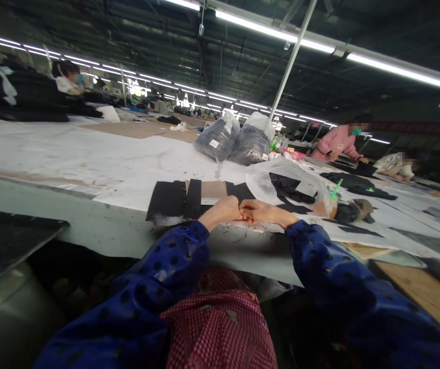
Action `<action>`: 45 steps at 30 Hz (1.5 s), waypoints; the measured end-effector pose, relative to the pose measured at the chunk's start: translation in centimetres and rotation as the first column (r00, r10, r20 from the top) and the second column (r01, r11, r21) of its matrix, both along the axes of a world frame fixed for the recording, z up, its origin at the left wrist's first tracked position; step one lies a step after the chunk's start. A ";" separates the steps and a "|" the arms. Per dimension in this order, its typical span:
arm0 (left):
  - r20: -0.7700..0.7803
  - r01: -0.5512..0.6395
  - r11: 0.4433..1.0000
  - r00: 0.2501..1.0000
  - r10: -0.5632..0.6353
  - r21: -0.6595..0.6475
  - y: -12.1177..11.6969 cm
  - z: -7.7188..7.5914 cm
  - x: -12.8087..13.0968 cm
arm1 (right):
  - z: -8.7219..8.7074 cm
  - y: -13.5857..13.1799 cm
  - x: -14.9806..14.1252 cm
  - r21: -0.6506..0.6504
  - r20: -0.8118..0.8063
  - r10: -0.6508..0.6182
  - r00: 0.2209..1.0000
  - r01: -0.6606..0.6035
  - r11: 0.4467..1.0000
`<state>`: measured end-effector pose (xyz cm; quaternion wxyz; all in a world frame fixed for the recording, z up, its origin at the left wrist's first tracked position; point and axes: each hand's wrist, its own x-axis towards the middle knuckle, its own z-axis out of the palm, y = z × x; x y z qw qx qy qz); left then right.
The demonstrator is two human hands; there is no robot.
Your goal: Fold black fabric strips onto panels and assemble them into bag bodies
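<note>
At the near edge of the white-covered table (127, 174), my left hand (224, 211) and my right hand (261, 212) meet, fingertips touching. Both are closed with fingers curled in a pinch. What lies between the fingers is too small or hidden to make out. Just beyond and left of them lie black fabric pieces (166, 199), a black strip (193, 198) and a beige piece (214, 189). More black cloth (243, 191) shows right behind my hands. Blue dotted sleeves cover both forearms.
Two filled plastic bags (217, 139) stand further back. To the right are a clear plastic bag (258, 174) by dark cloth, a cup with a green straw (325, 206) and black garments (358, 185). A person in pink (335, 141) and others work around the tables.
</note>
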<state>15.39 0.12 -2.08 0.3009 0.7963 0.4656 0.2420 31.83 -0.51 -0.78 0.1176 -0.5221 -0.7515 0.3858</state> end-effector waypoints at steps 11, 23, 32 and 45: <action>-0.021 -0.107 0.907 0.992 0.127 0.406 -4.1 -2.9 -3.5 | -0.3 0.8 0.5 -0.100 -0.055 0.061 0.997 -0.066 0.993; -0.223 -0.260 0.962 0.936 0.272 0.085 -2.9 -0.7 -2.0 | -0.1 0.4 -1.0 -0.065 0.037 -0.049 0.998 0.051 0.997; -0.251 -0.189 0.977 0.945 0.209 0.098 -2.4 -0.6 -1.9 | 0.0 1.4 -1.5 -0.129 0.131 -0.099 0.987 0.116 0.985; -0.194 -0.117 0.986 0.971 0.139 0.118 -0.6 -1.0 -0.4 | 2.5 1.9 -0.1 0.038 0.072 0.020 0.997 -0.023 0.999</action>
